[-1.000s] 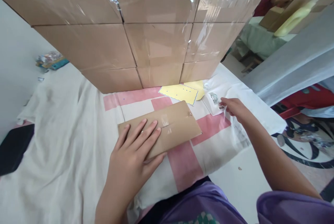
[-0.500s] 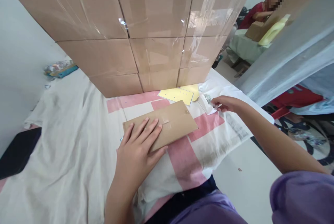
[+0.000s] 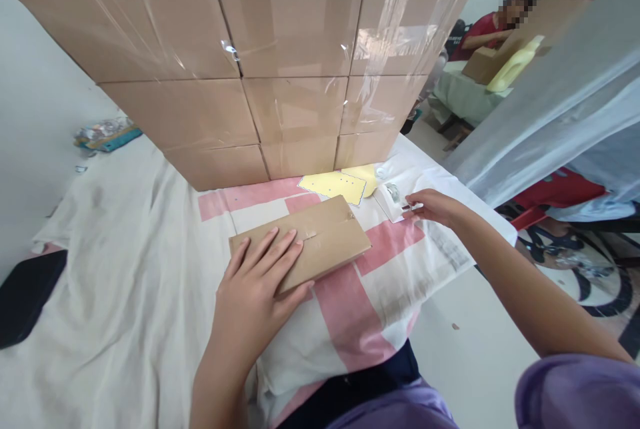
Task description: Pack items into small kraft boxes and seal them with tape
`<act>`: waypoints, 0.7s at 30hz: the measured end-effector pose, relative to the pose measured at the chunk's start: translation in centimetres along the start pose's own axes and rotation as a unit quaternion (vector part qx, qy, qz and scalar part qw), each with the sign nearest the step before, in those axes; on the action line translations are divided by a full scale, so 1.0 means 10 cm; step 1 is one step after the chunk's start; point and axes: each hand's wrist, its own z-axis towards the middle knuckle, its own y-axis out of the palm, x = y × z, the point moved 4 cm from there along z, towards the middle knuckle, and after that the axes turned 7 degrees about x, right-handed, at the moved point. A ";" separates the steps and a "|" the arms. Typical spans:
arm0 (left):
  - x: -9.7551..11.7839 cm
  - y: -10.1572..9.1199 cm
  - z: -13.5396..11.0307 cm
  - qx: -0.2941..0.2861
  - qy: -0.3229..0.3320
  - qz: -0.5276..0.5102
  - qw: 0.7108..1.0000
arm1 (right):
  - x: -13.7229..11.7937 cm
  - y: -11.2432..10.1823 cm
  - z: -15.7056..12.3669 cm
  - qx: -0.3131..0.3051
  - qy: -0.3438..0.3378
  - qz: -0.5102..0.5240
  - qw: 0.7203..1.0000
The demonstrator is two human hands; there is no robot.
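Observation:
A small flat cardboard box (image 3: 327, 232) with a strip of clear tape lies on the pink-and-white cloth. My left hand (image 3: 265, 275) rests on its left part, fingers spread and palm down. To the right, my right hand (image 3: 430, 207) is closed in a pinch, its fingertips beside a small white open carton (image 3: 391, 201). Something round and shiny shows inside that carton. What the pinching fingers hold is too small to make out, though a thin dark bit shows between them. Yellow paper pieces (image 3: 334, 187) with dotted marks lie between the box and the stacked boxes.
A wall of taped cardboard boxes (image 3: 295, 109) stands at the back. A black flat object (image 3: 30, 295) and a plastic packet (image 3: 109, 134) lie at left. Past a pale curtain (image 3: 530, 122), a person in red (image 3: 480, 35) sits near a yellow bottle (image 3: 515, 67).
The view has shifted slightly. My right hand stays by the white carton, its fingers drawn closer together with a thin dark bit now showing. My left hand keeps its place on the box.

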 end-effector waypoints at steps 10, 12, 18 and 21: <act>0.00 0.00 -0.01 -0.019 -0.008 0.002 1.000 | 0.13 -0.01 -0.04 0.036 -0.040 0.046 0.997; 0.00 0.00 -0.02 -0.024 -0.011 0.003 1.000 | 0.18 -0.02 -0.05 0.036 -0.052 0.053 0.997; 0.00 0.00 -0.03 -0.026 -0.033 -0.012 0.999 | 0.29 -0.01 -0.04 0.015 -0.101 0.079 0.992; -0.01 0.00 -0.02 -0.033 -0.044 -0.018 0.998 | 0.33 0.02 -0.08 0.013 -0.119 0.103 0.987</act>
